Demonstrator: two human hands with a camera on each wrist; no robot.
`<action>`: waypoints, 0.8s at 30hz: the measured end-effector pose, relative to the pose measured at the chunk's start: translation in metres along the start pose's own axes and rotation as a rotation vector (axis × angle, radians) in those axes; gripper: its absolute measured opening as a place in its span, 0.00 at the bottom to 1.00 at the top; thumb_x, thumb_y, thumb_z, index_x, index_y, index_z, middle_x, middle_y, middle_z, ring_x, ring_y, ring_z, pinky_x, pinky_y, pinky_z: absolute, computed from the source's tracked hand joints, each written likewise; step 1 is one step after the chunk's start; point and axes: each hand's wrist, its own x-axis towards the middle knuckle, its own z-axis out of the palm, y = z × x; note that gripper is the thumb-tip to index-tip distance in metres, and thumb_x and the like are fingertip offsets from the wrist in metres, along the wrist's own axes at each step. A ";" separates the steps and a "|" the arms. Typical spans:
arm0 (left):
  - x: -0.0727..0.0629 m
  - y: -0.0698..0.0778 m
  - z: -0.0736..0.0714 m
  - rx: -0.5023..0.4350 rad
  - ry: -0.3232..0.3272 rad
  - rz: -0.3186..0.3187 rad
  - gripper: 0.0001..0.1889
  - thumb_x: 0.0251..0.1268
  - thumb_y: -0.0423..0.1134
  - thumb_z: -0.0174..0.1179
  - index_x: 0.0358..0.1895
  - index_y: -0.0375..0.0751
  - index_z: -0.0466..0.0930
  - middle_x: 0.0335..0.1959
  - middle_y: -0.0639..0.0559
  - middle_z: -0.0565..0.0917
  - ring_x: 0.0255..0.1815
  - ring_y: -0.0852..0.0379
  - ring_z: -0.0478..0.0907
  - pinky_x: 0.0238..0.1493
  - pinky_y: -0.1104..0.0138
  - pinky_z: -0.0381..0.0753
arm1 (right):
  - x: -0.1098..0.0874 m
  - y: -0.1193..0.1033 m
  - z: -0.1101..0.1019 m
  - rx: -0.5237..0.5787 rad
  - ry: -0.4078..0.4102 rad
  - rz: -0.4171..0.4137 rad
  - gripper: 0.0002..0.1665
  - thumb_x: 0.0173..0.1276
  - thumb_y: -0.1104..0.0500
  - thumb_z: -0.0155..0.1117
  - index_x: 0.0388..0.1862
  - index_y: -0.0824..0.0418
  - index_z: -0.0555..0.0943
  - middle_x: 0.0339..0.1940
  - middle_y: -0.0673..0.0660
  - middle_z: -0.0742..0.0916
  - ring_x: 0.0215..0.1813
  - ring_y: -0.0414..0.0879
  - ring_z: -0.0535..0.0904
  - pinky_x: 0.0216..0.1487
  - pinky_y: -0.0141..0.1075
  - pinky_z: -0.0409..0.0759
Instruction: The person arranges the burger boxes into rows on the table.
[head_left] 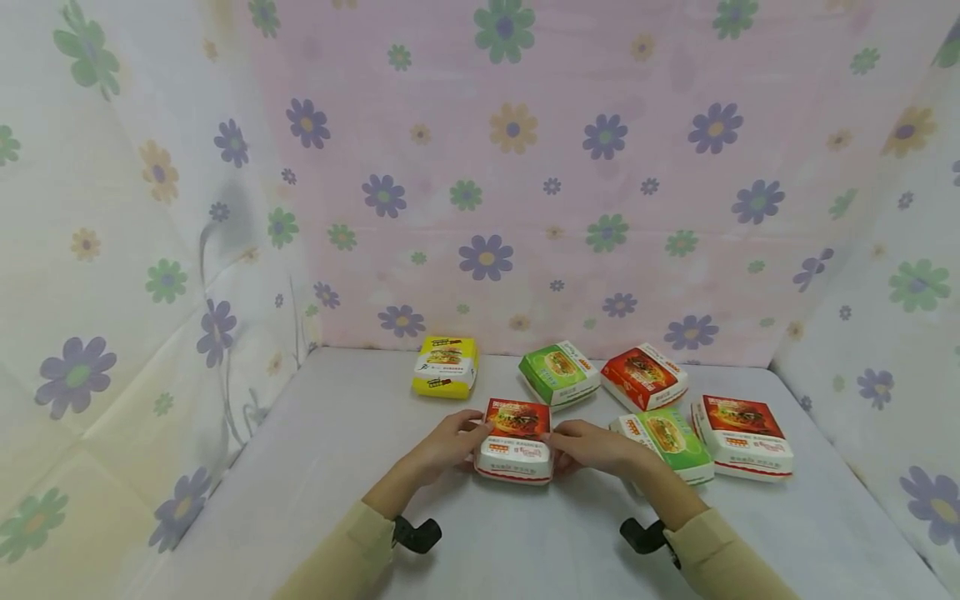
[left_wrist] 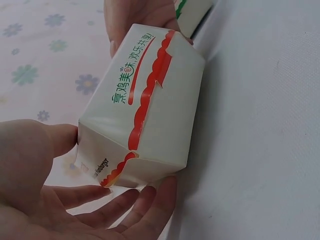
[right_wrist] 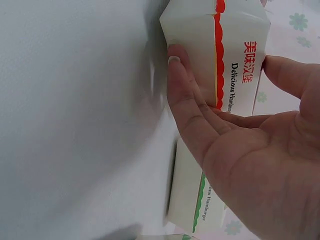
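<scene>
A red-and-white hamburger box (head_left: 514, 442) is near the middle of the table, held from both sides. My left hand (head_left: 452, 439) grips its left end, thumb at the top edge and fingers against the lower side, as the left wrist view shows. At the opposite end my right hand (head_left: 588, 446) holds it likewise, its thumb (right_wrist: 285, 72) on the upper edge and its fingers (right_wrist: 187, 107) along the side and lower edge. The lid is closed, with a red scalloped band (left_wrist: 145, 100) along the seam. Whether its base touches the table I cannot tell.
Behind stand a yellow box (head_left: 446, 367) and a green box (head_left: 559, 373). To the right are a red box (head_left: 645, 377), another green box (head_left: 667, 446), partly behind my right forearm, and a red-and-white box (head_left: 742, 437). Flowered cloth (head_left: 555, 250) surrounds the white table (head_left: 337, 467).
</scene>
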 end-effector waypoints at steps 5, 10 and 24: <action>-0.003 0.000 -0.005 0.009 0.010 0.011 0.36 0.76 0.58 0.57 0.76 0.37 0.64 0.69 0.37 0.71 0.58 0.46 0.76 0.51 0.55 0.85 | 0.002 -0.003 0.003 0.014 -0.005 -0.023 0.28 0.82 0.45 0.53 0.60 0.70 0.76 0.45 0.58 0.86 0.49 0.50 0.84 0.56 0.47 0.83; -0.006 -0.002 -0.012 0.010 0.023 0.005 0.36 0.75 0.58 0.57 0.76 0.38 0.64 0.69 0.37 0.72 0.58 0.46 0.76 0.51 0.55 0.85 | 0.005 -0.007 0.006 0.013 -0.014 -0.043 0.29 0.82 0.45 0.53 0.62 0.70 0.75 0.46 0.57 0.86 0.49 0.50 0.84 0.56 0.46 0.84; -0.021 -0.008 -0.033 0.013 0.066 -0.002 0.36 0.75 0.57 0.58 0.76 0.38 0.65 0.68 0.38 0.72 0.57 0.47 0.77 0.50 0.56 0.86 | 0.018 -0.020 0.024 0.030 -0.005 -0.050 0.29 0.80 0.43 0.56 0.61 0.68 0.76 0.48 0.57 0.86 0.50 0.49 0.83 0.58 0.46 0.83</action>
